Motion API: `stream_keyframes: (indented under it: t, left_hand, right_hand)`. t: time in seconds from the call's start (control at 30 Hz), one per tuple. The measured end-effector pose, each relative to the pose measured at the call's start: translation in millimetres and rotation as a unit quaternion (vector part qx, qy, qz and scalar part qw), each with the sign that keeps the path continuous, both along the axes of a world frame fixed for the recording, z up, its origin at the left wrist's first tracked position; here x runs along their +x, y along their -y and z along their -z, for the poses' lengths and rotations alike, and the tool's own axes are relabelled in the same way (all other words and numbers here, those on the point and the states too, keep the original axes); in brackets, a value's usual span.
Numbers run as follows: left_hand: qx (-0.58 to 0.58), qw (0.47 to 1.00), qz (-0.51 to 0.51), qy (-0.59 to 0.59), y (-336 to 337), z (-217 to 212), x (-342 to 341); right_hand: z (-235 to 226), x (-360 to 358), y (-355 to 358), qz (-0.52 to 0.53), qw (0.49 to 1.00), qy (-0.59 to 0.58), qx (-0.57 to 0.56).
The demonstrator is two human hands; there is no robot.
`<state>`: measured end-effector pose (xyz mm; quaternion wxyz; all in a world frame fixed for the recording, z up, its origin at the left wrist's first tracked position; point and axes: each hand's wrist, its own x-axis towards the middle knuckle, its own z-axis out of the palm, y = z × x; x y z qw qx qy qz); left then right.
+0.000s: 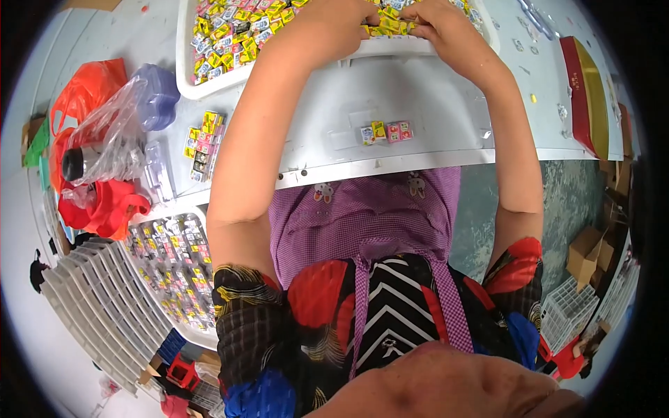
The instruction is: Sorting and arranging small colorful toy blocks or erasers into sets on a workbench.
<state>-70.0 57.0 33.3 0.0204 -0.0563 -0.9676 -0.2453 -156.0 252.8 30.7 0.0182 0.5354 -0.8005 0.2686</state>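
Now both bare forearms are stretching straight up and away from the body, elbows wide, wrists bending inward over the near rim of the shallow white plastic tray (209, 89) at the far edge of the white table (432, 97). The left hand (341, 24) is curling knuckles-up, fingers closing down narrowly into the heap of small bright yellow, pink and white wrapped cubes (230, 31) filling that tray. The right hand (442, 24) is hunching the same way just beside it, fingertips pinching a short row of yellow cubes (390, 26) against the tray's near rim; whether the left is gripping any, I cannot tell. Four loose cubes (385, 131) are lying in a line near the table's front edge, between the arms. A second stack of wrapped cubes (203, 143) is sitting toward the table's left edge, beside a clear plastic bag (111, 136).
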Motion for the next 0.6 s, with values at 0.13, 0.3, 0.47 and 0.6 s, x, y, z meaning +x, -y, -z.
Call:
stream_keyframes:
  t: [0.13,0.3,0.47,0.6]
  left_hand:
    - [-0.032,0.999,0.033,-0.024,-2,-6,6]
    - [0.006,0.996,-0.03,-0.081,-8,-8,37]
    - [0.316,0.934,-0.162,0.036,-11,12,117]
    - [0.32,0.917,-0.232,0.056,-36,39,156]
  right_hand:
    - [9,19,-14,0.035,0.997,-0.009,-0.075]
    - [24,95,-20,0.08,0.951,0.274,-0.119]
    - [52,129,-16,0.01,0.966,0.254,-0.042]
    - [67,142,-9,0.005,0.985,0.166,-0.053]
